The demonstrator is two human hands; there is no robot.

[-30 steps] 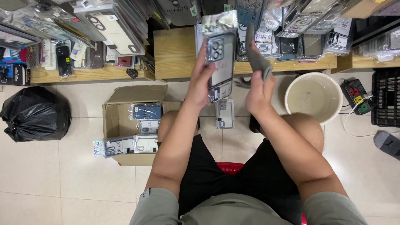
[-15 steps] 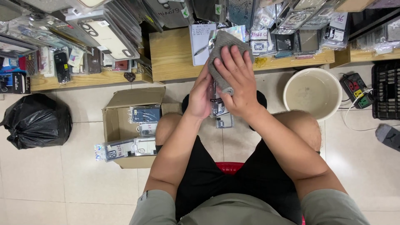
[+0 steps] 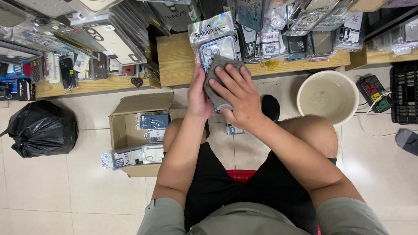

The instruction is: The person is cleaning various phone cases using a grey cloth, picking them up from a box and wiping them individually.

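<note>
The left hand (image 3: 198,95) grips the side of a packaged phone case (image 3: 213,45) in a clear, shimmery bag, holding it up in front of the knees, while the right hand (image 3: 238,98) presses a grey cloth (image 3: 217,82) flat against the lower face of the package, fingers spread over it, so much of the case is hidden behind cloth and hand. Just beyond stands a low wooden shelf (image 3: 178,61) crowded with more bagged phone cases, some leaning forward over its edge. On the tiled floor to the person's left sits an open cardboard box (image 3: 119,130) with several packaged cases inside and one lying across its near rim; further left is a tied black rubbish bag (image 3: 41,128). To the right of the knees is a round cream bucket (image 3: 327,96), and past it a power strip (image 3: 374,93) with a white cable, beside a black crate (image 3: 405,93). Another small package lies on the floor between the person's feet, partly covered by the forearms
</note>
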